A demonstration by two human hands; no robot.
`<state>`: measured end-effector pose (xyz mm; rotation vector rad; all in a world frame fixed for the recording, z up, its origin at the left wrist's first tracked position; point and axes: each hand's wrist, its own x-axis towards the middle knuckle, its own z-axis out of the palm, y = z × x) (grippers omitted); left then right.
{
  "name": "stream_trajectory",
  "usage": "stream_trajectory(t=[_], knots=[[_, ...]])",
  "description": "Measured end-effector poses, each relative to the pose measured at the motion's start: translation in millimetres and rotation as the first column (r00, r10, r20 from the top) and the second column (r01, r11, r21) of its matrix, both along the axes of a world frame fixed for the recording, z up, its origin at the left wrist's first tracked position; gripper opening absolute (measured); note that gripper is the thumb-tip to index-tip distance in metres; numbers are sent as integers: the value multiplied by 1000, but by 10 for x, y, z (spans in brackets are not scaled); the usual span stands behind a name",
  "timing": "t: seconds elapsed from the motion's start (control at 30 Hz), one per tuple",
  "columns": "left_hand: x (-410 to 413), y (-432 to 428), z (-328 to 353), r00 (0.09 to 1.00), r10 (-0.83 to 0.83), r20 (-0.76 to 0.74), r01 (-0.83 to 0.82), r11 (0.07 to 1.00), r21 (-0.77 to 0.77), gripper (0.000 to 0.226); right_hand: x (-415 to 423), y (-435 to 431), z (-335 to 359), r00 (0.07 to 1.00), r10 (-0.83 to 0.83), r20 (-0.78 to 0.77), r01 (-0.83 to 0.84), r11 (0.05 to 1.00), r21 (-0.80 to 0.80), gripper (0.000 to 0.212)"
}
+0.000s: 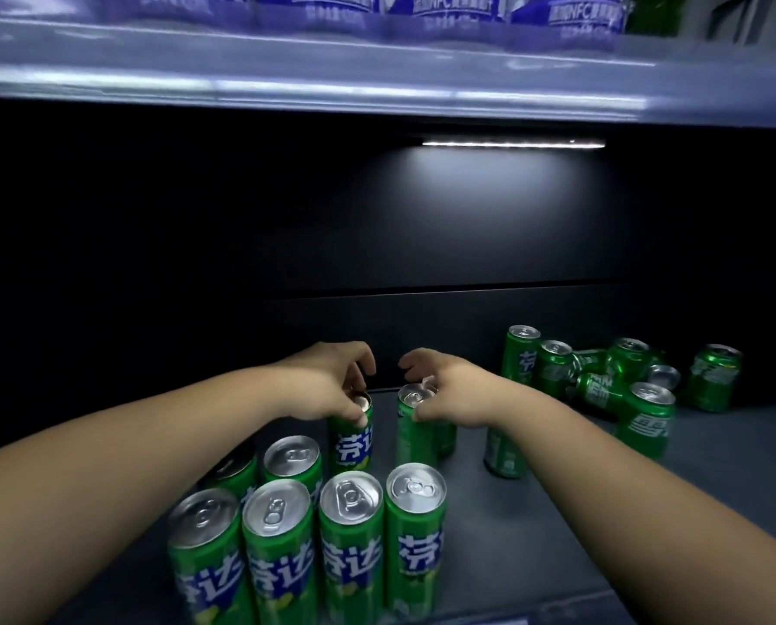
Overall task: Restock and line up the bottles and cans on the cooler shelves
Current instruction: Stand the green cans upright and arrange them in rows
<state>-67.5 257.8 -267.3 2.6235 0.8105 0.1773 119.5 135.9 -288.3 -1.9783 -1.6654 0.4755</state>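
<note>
- Dark matte cooler shelf (535, 534), lit by one thin light strip (512, 144).
- Front left: six upright slim green cans (350, 534), silver tops, in two rows.
- Left hand (327, 390) grips the rim of one upright can (352, 439).
- Right hand (449, 394) grips another can (415, 430).
- Far right: about nine cans in a loose cluster (602, 381), some toppled.

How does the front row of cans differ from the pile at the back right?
The front row of cans stands upright, side by side, labels forward; the back-right pile is scattered, some cans lying on their sides. The front row sits at the shelf edge; the pile lies deep. Both are green cans with silver tops.
</note>
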Motion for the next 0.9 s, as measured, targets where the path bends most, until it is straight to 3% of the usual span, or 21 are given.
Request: stream_trajectory(t=[0.2,0.33,0.47,0.6,0.73,0.9], knots=[[-53,-130,6,996,83,-38,-81,995,49,54,87,-14,12,991,-6,134,10,999,-30,66],[-66,-222,2,989,144,-40,-139,983,120,51,140,-31,18,994,100,-50,-100,995,-13,62],[-101,-289,-24,968,244,-64,-230,957,174,49,163,-22,4,991,130,-38,-131,991,-3,50],[-107,-299,-43,960,274,-54,-269,960,76,61,188,-33,-59,994,103,-44,-102,994,30,49],[-48,-395,-48,947,297,-119,-276,947,164,58,163,-37,-113,997,84,3,-84,995,54,46],[-78,-476,-25,952,295,-85,-280,948,151,54,85,-61,-225,985,88,-147,-84,996,30,34]])
